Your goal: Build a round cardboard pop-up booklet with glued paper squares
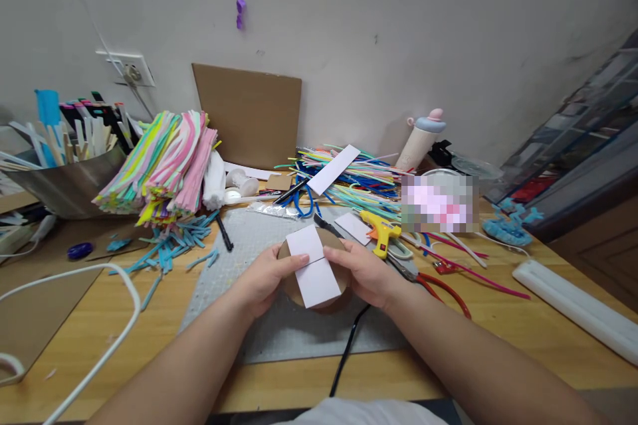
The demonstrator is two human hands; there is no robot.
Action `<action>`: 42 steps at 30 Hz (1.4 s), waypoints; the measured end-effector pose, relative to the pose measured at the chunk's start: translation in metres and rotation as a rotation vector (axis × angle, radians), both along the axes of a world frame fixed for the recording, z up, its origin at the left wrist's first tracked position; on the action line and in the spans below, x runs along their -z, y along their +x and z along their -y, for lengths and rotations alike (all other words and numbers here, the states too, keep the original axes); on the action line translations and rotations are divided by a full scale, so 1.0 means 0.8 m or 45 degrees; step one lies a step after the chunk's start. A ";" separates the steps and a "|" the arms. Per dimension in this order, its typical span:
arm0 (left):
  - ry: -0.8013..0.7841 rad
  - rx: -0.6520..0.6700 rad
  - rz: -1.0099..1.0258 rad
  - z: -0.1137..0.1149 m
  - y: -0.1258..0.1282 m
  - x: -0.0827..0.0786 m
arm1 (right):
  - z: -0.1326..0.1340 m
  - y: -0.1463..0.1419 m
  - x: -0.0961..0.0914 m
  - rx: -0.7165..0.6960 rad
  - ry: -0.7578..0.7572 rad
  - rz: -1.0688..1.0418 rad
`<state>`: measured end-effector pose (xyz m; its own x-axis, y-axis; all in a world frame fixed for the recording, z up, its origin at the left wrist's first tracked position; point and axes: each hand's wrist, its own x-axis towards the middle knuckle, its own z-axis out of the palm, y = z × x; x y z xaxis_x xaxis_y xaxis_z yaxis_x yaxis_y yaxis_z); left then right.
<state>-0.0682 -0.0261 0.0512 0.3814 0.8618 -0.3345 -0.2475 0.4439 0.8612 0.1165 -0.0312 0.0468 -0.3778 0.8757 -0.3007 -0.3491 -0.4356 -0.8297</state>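
Two hands: left hand [264, 279], right hand [366, 272] grip one cardboard disc [294, 292], one white strip [314, 265].

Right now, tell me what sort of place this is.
Likely a craft desk: bundles of colourful pipe cleaners, a yellow glue gun by a grey cutting mat, and a cardboard disc with white paper held between the left hand and right hand.
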 end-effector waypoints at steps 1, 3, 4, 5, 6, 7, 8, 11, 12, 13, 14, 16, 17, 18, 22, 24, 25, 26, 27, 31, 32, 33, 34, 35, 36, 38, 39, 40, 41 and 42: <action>-0.015 -0.013 0.011 0.000 0.000 -0.001 | -0.002 0.000 0.000 0.040 -0.024 -0.032; -0.067 -0.042 0.070 -0.002 -0.001 -0.004 | -0.006 0.002 0.002 0.142 -0.088 -0.090; -0.101 -0.055 0.129 -0.004 -0.002 -0.006 | -0.009 0.003 0.003 0.188 -0.123 -0.108; -0.136 -0.066 0.200 -0.005 -0.004 -0.008 | -0.011 0.004 0.005 0.221 -0.152 -0.117; -0.164 -0.076 0.272 -0.007 -0.006 -0.011 | -0.013 0.005 0.006 0.234 -0.174 -0.117; -0.181 -0.087 0.334 -0.008 -0.007 -0.013 | -0.015 0.006 0.006 0.241 -0.200 -0.121; -0.182 -0.097 0.369 -0.008 -0.009 -0.014 | -0.016 0.006 0.007 0.243 -0.223 -0.124; -0.077 -0.138 0.300 -0.009 -0.010 -0.013 | -0.017 0.005 0.008 0.247 -0.251 -0.131; -0.032 -0.151 0.259 -0.009 -0.009 -0.011 | -0.016 0.004 0.008 0.255 -0.245 -0.131; 0.010 -0.165 0.220 -0.009 -0.008 -0.008 | -0.016 0.004 0.008 0.268 -0.233 -0.131; 0.042 -0.182 0.189 -0.009 -0.007 -0.005 | -0.015 0.004 0.008 0.282 -0.217 -0.129; 0.073 -0.216 0.155 -0.010 -0.005 0.000 | -0.015 0.004 0.008 0.311 -0.177 -0.122; 0.080 -0.228 0.144 -0.011 -0.005 0.002 | -0.015 0.004 0.008 0.323 -0.157 -0.116; 0.081 -0.237 0.137 -0.012 -0.005 0.003 | -0.015 0.005 0.009 0.336 -0.138 -0.110; 0.053 -0.238 0.131 -0.012 -0.004 0.002 | -0.016 0.006 0.010 0.383 -0.046 -0.080; 0.047 -0.268 0.129 -0.011 -0.002 -0.001 | -0.013 0.004 0.008 0.349 0.015 -0.061; 0.049 -0.291 0.126 -0.010 -0.001 -0.002 | -0.010 0.003 0.006 0.307 0.036 -0.057; 0.051 -0.319 0.123 -0.009 -0.001 -0.004 | -0.008 0.002 0.004 0.246 0.060 -0.053; 0.052 -0.350 0.119 -0.010 -0.001 -0.005 | -0.007 0.001 0.002 0.180 0.099 -0.031; 0.054 -0.615 0.125 -0.021 -0.011 -0.011 | -0.009 0.007 0.000 0.102 0.513 0.506; 0.065 -0.726 0.132 -0.026 -0.017 -0.012 | -0.011 0.010 0.001 0.120 0.609 0.664; 0.077 -0.847 0.139 -0.032 -0.023 -0.013 | -0.012 0.014 0.002 0.130 0.674 0.784; 0.086 -0.961 0.144 -0.036 -0.029 -0.014 | -0.012 0.016 0.004 0.123 0.718 0.859; 0.085 -1.053 0.146 -0.041 -0.035 -0.014 | -0.011 0.018 0.006 0.108 0.749 0.895; 0.077 -1.121 0.149 -0.044 -0.039 -0.015 | -0.009 0.019 0.007 0.078 0.802 0.947; 0.049 -1.189 0.155 -0.046 -0.042 -0.017 | -0.003 0.018 0.011 -0.034 0.941 1.144; 0.032 -1.198 0.160 -0.046 -0.042 -0.018 | 0.000 0.016 0.014 -0.116 1.016 1.287; 0.015 -1.198 0.167 -0.044 -0.040 -0.018 | 0.003 0.013 0.016 -0.210 1.086 1.446; -0.001 -1.193 0.173 -0.043 -0.037 -0.019 | 0.004 0.011 0.019 -0.300 1.145 1.600; -0.017 -1.187 0.179 -0.041 -0.034 -0.020 | 0.004 0.009 0.021 -0.367 1.190 1.725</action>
